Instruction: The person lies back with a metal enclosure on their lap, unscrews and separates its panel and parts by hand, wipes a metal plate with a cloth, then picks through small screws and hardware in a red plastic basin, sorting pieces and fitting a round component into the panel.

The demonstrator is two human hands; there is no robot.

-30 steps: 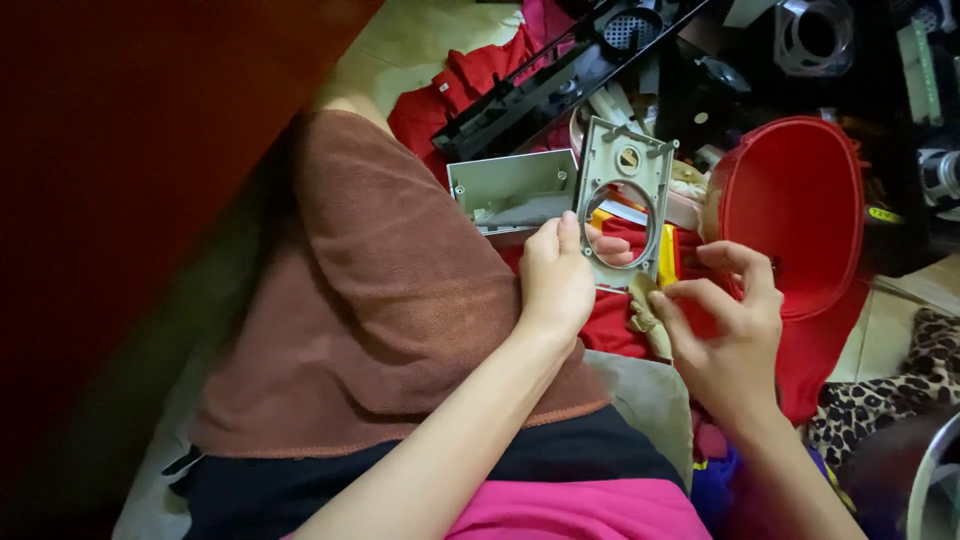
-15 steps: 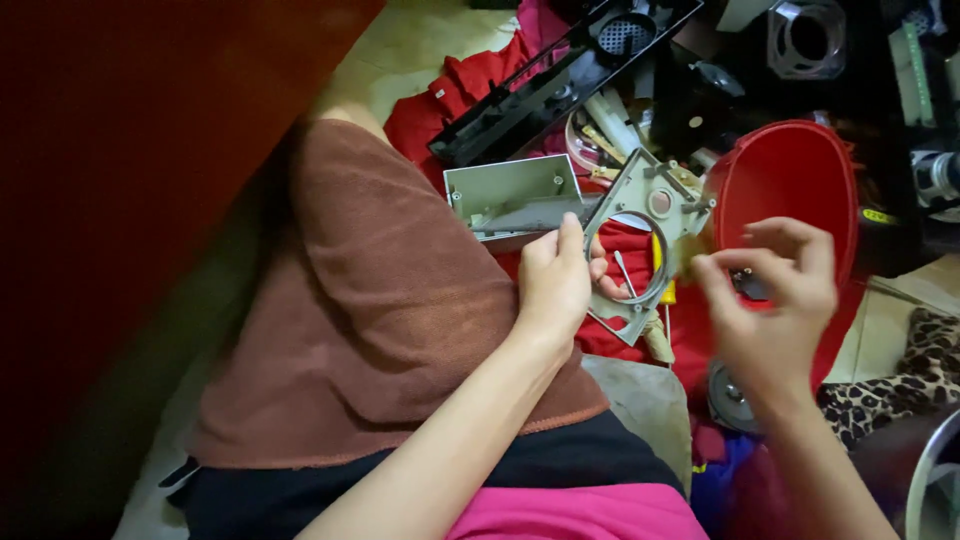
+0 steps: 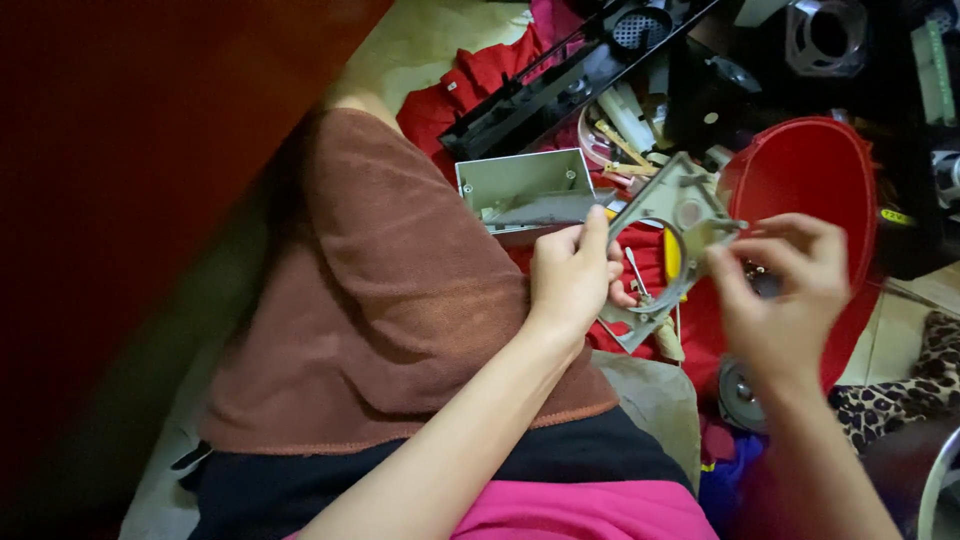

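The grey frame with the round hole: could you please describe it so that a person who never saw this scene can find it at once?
Start from the big red bowl on the right side of the head view. Just left of its rim, the left hand grips a flat grey frame, tilted, and the right hand meets its upper corner. Unlike the open grey box to its left, it is thin and has one large round hole.

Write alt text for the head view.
Two hands hold a grey frame with a round opening: left hand grips its edge, right hand pinches its corner. Behind lie a red bowl and open grey box.
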